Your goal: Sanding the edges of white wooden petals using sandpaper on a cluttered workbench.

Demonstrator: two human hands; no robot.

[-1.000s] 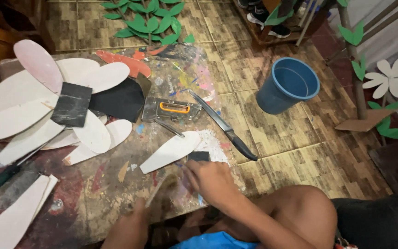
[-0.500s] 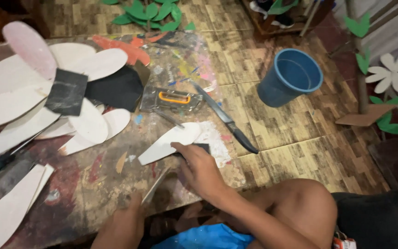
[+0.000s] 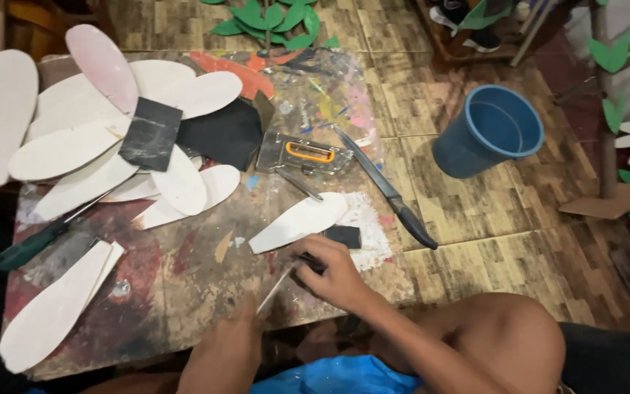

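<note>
My left hand (image 3: 229, 349) sits at the table's near edge and grips the lower end of a thin white petal-shaped cutout (image 3: 275, 288), held edge-on so it shows as a narrow strip. My right hand (image 3: 333, 276) is closed on a small dark piece (image 3: 310, 263) and presses it against the cutout's upper edge. Just beyond my right hand a flat white petal cutout (image 3: 297, 222) lies on the paint-stained wooden table (image 3: 184, 284), with a small black block (image 3: 343, 236) beside it.
A pile of white petal cutouts (image 3: 74, 146), a pink petal (image 3: 103, 66) and a black sheet square (image 3: 151, 135) fill the table's far left. A staple gun (image 3: 304, 153), a long knife (image 3: 388, 191) and a green-handled screwdriver (image 3: 27, 248) lie about. A blue bucket (image 3: 488, 131) stands on the floor.
My right hand has moved from beside the flat white petal down to the edge-on cutout. The view has shifted slightly; my left hand stays at the near edge.
</note>
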